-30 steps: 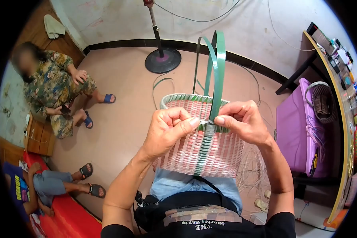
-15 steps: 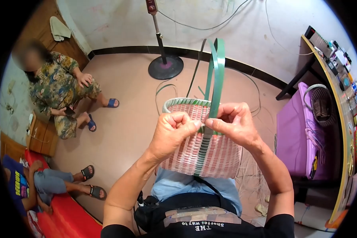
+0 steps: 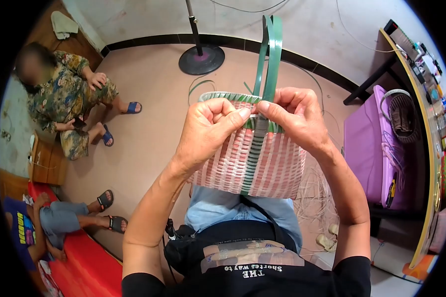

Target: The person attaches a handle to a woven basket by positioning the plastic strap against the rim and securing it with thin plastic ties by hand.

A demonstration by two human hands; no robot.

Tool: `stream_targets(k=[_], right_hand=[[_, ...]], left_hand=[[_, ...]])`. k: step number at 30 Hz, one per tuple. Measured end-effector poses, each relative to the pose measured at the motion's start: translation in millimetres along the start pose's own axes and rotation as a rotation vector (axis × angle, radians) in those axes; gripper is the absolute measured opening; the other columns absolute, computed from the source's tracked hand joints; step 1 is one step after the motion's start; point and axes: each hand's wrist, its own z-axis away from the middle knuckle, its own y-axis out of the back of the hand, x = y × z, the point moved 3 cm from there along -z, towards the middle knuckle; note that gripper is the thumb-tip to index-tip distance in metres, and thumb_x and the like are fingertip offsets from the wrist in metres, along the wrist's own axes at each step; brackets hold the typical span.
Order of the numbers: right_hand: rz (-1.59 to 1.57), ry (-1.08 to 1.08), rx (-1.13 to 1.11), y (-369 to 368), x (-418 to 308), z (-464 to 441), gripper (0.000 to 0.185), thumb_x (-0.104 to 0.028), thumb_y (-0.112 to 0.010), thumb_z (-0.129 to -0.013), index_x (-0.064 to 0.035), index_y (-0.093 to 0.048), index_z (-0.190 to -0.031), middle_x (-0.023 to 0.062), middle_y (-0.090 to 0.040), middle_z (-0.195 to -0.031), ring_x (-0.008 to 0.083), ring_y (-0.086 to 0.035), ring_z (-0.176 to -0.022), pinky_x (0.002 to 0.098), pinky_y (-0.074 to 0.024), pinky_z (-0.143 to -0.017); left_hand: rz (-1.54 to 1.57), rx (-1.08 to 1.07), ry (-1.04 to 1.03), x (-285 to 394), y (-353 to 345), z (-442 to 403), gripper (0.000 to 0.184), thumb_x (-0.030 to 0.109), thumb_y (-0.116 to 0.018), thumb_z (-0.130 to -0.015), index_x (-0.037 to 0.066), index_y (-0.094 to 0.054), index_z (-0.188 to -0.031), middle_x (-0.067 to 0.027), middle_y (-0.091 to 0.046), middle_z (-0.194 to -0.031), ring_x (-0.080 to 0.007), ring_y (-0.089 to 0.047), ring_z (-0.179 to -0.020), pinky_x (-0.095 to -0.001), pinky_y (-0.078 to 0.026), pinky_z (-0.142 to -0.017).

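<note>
A pink-and-white woven basket (image 3: 223,166) with a dark green stripe down its middle leans on my lap. Green plastic straps (image 3: 272,54) rise in a tall loop from its rim. At that rim, my left hand (image 3: 208,128) is closed, thumb and forefinger pinched beside the straps; what lies between the fingertips is too small to make out. My right hand (image 3: 300,116) pinches the base of the green strap with thumb and fingers, its thumb tip close to my left thumb. The fingers partly cover the rim.
Loose pale strips (image 3: 314,193) lie on the floor at right. A purple bin (image 3: 364,148) bears a small dark basket (image 3: 401,119) beside a cluttered desk (image 3: 406,84). Two people sit at left, one in a floral outfit (image 3: 69,99). A round stand base (image 3: 201,59) stands ahead.
The basket and both hands appear higher in view, as does the room. The dark strip, which slanted left of the strap loop, now stands close against it. Both hands keep their pinch.
</note>
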Motion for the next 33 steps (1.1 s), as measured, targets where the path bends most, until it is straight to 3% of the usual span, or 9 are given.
stream_targets(k=[5,8,11,14,20,23,27,33], right_hand=[[0.004,-0.037,0.019,3,1,-7,0.023,-0.017,-0.070,-0.087,0.0040,-0.071,-0.077,-0.0001,-0.063,-0.064,0.0031,-0.053,-0.058,0.0211,-0.0395,-0.050],[0.013,-0.083,0.072,-1,0,-9,0.023,-0.018,-0.069,-0.082,0.0038,-0.070,-0.074,0.0010,-0.061,-0.061,0.0039,-0.052,-0.056,0.0219,-0.0383,-0.049],[0.045,-0.105,0.094,-4,-2,-10,0.022,-0.017,-0.068,-0.080,0.0040,-0.070,-0.073,0.0022,-0.062,-0.060,0.0044,-0.053,-0.056,0.0228,-0.0402,-0.048],[0.108,-0.111,0.116,-4,0,-14,0.022,-0.017,-0.068,-0.078,0.0045,-0.069,-0.072,0.0035,-0.063,-0.061,0.0051,-0.055,-0.056,0.0233,-0.0424,-0.048],[0.054,-0.148,0.140,-4,-6,-14,0.023,-0.017,-0.069,-0.079,0.0055,-0.068,-0.073,0.0060,-0.065,-0.063,0.0067,-0.057,-0.054,0.0235,-0.0440,-0.046],[-0.009,-0.166,0.111,-5,-10,-15,0.025,-0.018,-0.070,-0.084,0.0059,-0.069,-0.076,0.0065,-0.066,-0.065,0.0071,-0.058,-0.055,0.0234,-0.0458,-0.045],[0.015,-0.080,0.118,-4,-2,-15,0.026,-0.018,-0.069,-0.090,0.0064,-0.069,-0.080,0.0070,-0.066,-0.066,0.0074,-0.060,-0.057,0.0233,-0.0483,-0.045],[0.068,0.055,0.253,-12,-4,-13,0.023,-0.014,-0.068,-0.089,0.0076,-0.068,-0.080,0.0078,-0.068,-0.067,0.0067,-0.060,-0.056,0.0232,-0.0470,-0.047]], left_hand=[[-0.163,-0.040,0.056,9,1,-1,0.023,0.013,-0.063,-0.098,0.001,-0.063,-0.078,0.0016,-0.062,-0.072,-0.0017,-0.053,-0.066,-0.0217,-0.042,-0.055],[-0.465,-0.025,-0.072,20,-3,-2,0.021,0.011,-0.062,-0.096,-0.002,-0.063,-0.081,-0.0015,-0.061,-0.066,-0.0049,-0.054,-0.062,-0.0267,-0.043,-0.055],[-0.832,-0.007,-0.173,36,-9,0,0.022,0.014,-0.063,-0.097,0.001,-0.063,-0.080,0.0029,-0.058,-0.068,-0.0032,-0.048,-0.061,-0.0217,-0.039,-0.053],[-0.795,-0.022,-0.206,34,-11,-2,0.016,0.010,-0.063,-0.096,0.000,-0.063,-0.084,0.0012,-0.057,-0.066,-0.0034,-0.048,-0.059,-0.0218,-0.038,-0.051],[-0.316,-0.045,0.008,13,-5,-15,0.006,0.005,-0.065,-0.094,-0.001,-0.065,-0.093,0.0062,-0.055,-0.065,0.0004,-0.045,-0.056,-0.0181,-0.038,-0.052],[-0.253,-0.007,0.002,10,-5,-17,0.005,0.003,-0.067,-0.091,-0.002,-0.068,-0.088,0.0058,-0.050,-0.055,0.0000,-0.043,-0.050,-0.0213,-0.037,-0.048],[-0.179,0.021,-0.050,5,-4,-17,0.007,0.002,-0.069,-0.090,-0.005,-0.070,-0.091,0.0069,-0.050,-0.057,-0.0001,-0.044,-0.051,-0.0204,-0.038,-0.049],[-0.148,0.021,-0.026,3,-3,-19,0.011,0.002,-0.069,-0.090,-0.007,-0.072,-0.096,0.0051,-0.057,-0.061,-0.0004,-0.049,-0.055,-0.0190,-0.042,-0.051]])
